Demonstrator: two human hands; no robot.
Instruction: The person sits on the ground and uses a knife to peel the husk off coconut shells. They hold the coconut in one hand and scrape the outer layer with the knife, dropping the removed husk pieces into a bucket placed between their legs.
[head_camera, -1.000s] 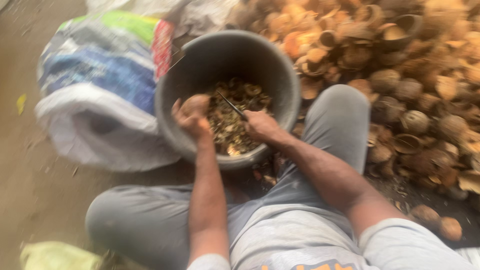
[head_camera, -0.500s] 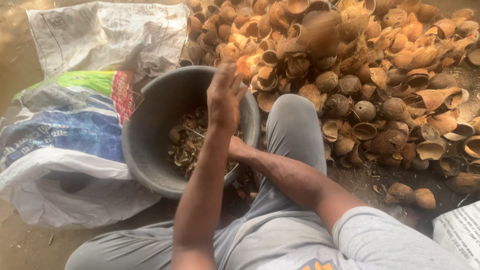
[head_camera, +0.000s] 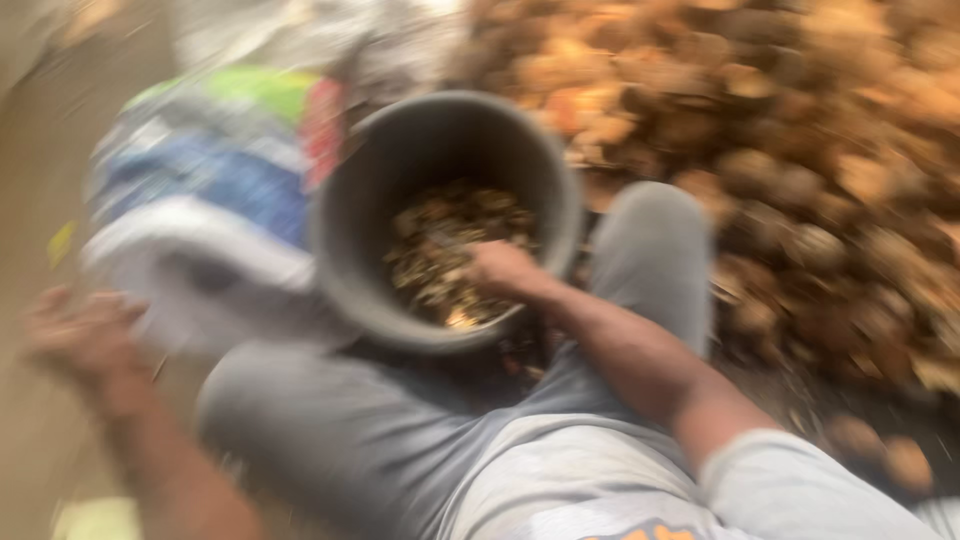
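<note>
Our right hand (head_camera: 503, 270) rests over the near rim of the grey bucket (head_camera: 350, 215), above the brown shell scraps (head_camera: 440, 235) inside it, its grip too blurred to tell, while our left hand (head_camera: 85, 335) hangs spread and empty well left of the bucket, beside the white sack (head_camera: 200, 230).

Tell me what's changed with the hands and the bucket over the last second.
The left hand has swung out of the grey bucket, away to the left over the ground beside the printed sack; the round piece it held a second ago is no longer visible, though blur hides detail. The right hand stays over the scraps in the bucket. Bucket, sack and the heap of coconut shells have not moved.
</note>
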